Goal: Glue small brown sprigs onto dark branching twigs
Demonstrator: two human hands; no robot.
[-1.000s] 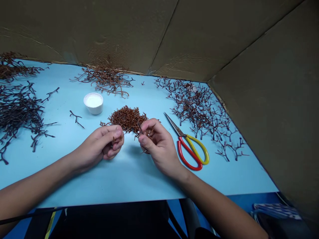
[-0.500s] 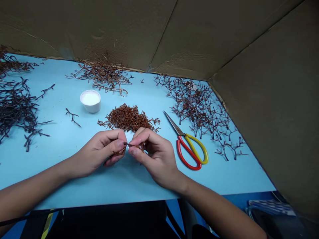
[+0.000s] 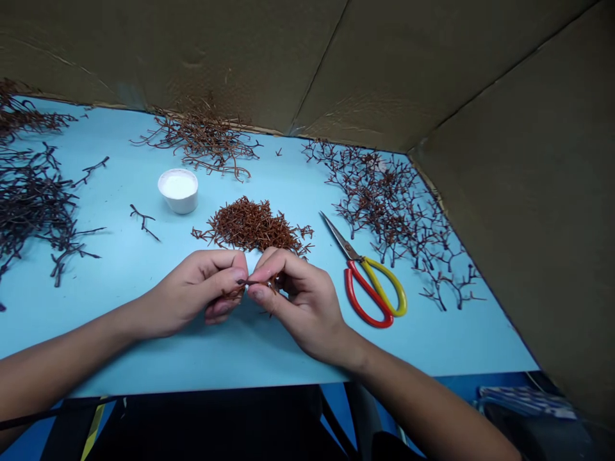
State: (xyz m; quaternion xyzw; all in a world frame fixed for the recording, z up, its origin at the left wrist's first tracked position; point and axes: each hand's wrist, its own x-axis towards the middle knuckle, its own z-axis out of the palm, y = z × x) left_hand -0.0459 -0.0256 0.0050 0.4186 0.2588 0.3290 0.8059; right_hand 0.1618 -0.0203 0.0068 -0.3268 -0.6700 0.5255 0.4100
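We see a heap of dark branched twigs (image 3: pixel 33 198) at far left on the pale blue worktop (image 3: pixel 120 333), with a loose sprig (image 3: pixel 91 171) just right of it and a second sprig (image 3: pixel 143 221) lying apart nearer the middle. Behind those sits a tangle of reddish-brown twigs (image 3: pixel 202 144) against the back edge, and a white cup (image 3: pixel 179 190) of white stuff stands upright below it. Our person's left hand (image 3: pixel 189 296) is in front of the cup, grip closed, thumb and fingers pinched on one end of a thin dark twig (image 3: pixel 254 282), and a small brown sprig (image 3: pixel 233 293) sits tucked under the thumb. The right hand (image 3: pixel 300 307) is touching the left, its grip also closed on the same twig, thumb and fingers pinched together. So the twig is held between both hands, above the worktop. A small white bit (image 3: pixel 252 261) shows just behind the fingertips, can't tell what it is. Right behind the hands is a pile of short cut reddish-brown twig pieces (image 3: pixel 252 225). Further right are red-and-yellow handled scissors (image 3: pixel 372 288), lying closed, then a wide spread of dark branched twigs (image 3: pixel 389 205), with a cardboard wall (image 3: pixel 519 192) along the edge
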